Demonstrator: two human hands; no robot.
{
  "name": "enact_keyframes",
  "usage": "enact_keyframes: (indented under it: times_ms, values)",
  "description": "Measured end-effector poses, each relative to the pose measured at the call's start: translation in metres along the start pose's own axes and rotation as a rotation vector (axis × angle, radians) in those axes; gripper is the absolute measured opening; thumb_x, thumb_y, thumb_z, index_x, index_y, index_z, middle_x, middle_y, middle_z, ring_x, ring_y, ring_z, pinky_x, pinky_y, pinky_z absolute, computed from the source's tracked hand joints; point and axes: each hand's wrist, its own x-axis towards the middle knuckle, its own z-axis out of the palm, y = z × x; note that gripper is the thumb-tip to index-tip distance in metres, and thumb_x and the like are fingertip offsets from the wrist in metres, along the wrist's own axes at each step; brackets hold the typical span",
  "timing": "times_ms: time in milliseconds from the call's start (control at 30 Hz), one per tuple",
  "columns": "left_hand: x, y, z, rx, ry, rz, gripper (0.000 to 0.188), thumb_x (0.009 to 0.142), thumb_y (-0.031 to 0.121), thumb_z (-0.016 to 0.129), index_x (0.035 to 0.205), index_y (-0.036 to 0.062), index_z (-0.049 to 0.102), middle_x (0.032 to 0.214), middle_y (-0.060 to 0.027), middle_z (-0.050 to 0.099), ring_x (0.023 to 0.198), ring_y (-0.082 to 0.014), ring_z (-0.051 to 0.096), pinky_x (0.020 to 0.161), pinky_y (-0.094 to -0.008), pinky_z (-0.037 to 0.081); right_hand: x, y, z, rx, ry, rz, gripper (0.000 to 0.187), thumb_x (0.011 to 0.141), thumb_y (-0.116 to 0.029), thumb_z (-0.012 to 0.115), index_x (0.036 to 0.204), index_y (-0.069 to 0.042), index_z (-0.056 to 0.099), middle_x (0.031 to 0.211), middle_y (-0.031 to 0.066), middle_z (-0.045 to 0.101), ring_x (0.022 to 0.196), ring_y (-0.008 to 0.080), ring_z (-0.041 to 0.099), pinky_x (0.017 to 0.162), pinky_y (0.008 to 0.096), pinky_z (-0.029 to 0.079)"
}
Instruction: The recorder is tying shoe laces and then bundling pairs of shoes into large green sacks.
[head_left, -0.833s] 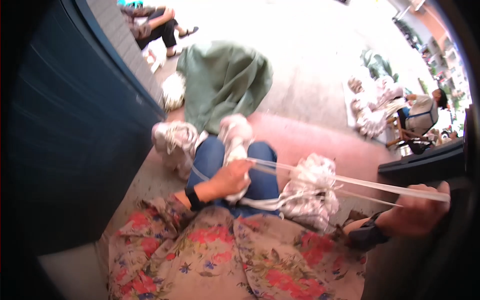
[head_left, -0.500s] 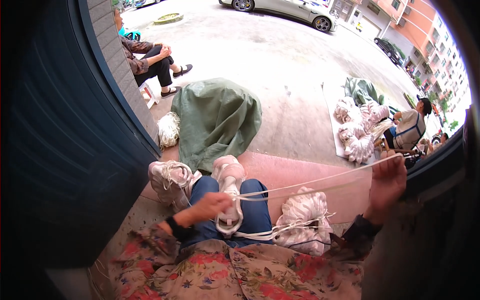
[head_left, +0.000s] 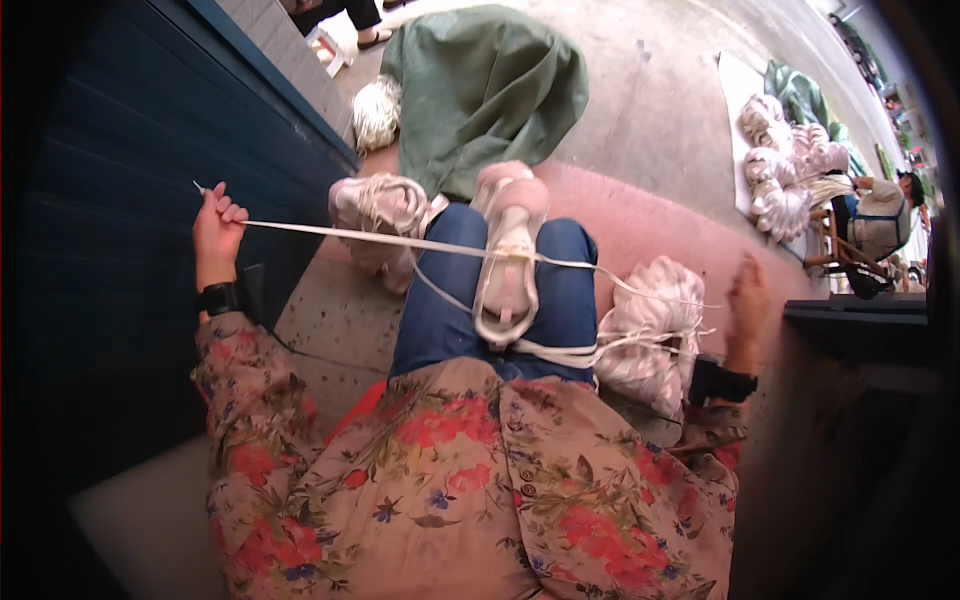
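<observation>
A pale pink and white shoe upper [head_left: 512, 210] lies lengthwise between my thighs, its opening toward me. My left hand [head_left: 218, 228] is raised at the far left, fingers closed on a flat white shoelace [head_left: 350, 234]. The lace runs taut from that hand to the upper; its short tip sticks out beyond my fingers. On the other side of the upper, the lace trails slack toward the right. My right hand [head_left: 748, 300] is up beside a bundle of shoe uppers [head_left: 652, 330], smeared by motion, its fingers unclear. White laces lie across my right thigh.
Another bunch of uppers [head_left: 380, 215] sits left of my knees. Beyond them stand a green cloth-covered heap [head_left: 480, 100] and a white lace bundle [head_left: 377, 112]. A blue door [head_left: 150, 150] borders the left. More uppers [head_left: 780, 180] and a seated person [head_left: 880, 215] are at right.
My left hand has gone from beside the upper out to the far left, drawing the lace taut. My right hand no longer stretches lace at the right. The view has tipped downward.
</observation>
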Motion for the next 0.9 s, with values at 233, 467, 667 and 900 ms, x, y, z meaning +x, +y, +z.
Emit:
enact_keyframes:
  times_ms: [233, 467, 667, 900]
  values:
    - [-0.093, -0.153, 0.070, 0.647, -0.476, -0.248, 0.023, 0.081, 0.014, 0.054, 0.100, 0.0015, 0.059, 0.067, 0.0075, 0.050, 0.052, -0.0019, 0.040, 0.046, -0.0170, 0.031, -0.102, 0.091, 0.143, -0.324, -0.747, -0.294, 0.017, 0.082, -0.015, 0.054, 0.090, -0.002, 0.060, 0.082, 0.0148, 0.061, 0.077, 0.0253, 0.059, 0.068, 0.0305, 0.045]
    - [-0.154, -0.234, 0.093, 1.135, -0.871, 0.118, 0.021, 0.082, 0.016, 0.054, 0.083, -0.0038, 0.061, 0.082, -0.0093, 0.061, 0.070, -0.0183, 0.056, 0.069, -0.0280, 0.043, -0.120, 0.086, 0.173, -0.504, -0.691, -0.512, 0.011, 0.081, -0.010, 0.049, 0.083, 0.001, 0.052, 0.082, 0.0160, 0.055, 0.081, 0.0322, 0.053, 0.072, 0.0366, 0.043]
    - [-0.159, -0.234, 0.097, 1.245, -0.805, 0.323, 0.018, 0.078, 0.013, 0.054, 0.084, -0.0022, 0.061, 0.071, -0.0137, 0.060, 0.065, -0.0279, 0.057, 0.061, -0.0339, 0.044, -0.110, 0.093, 0.178, -0.568, -0.480, -0.800, 0.006, 0.077, -0.005, 0.050, 0.079, 0.001, 0.052, 0.090, 0.0162, 0.053, 0.083, 0.0333, 0.049, 0.072, 0.0396, 0.040]
    - [-0.158, -0.237, 0.103, 1.220, -0.654, 0.067, 0.017, 0.078, 0.015, 0.053, 0.083, 0.0007, 0.061, 0.062, -0.0131, 0.057, 0.057, -0.0229, 0.057, 0.056, -0.0311, 0.044, -0.098, 0.090, 0.193, -0.673, -0.440, -0.832, 0.006, 0.074, -0.007, 0.051, 0.076, -0.003, 0.055, 0.088, 0.0103, 0.054, 0.082, 0.0278, 0.048, 0.072, 0.0362, 0.039]
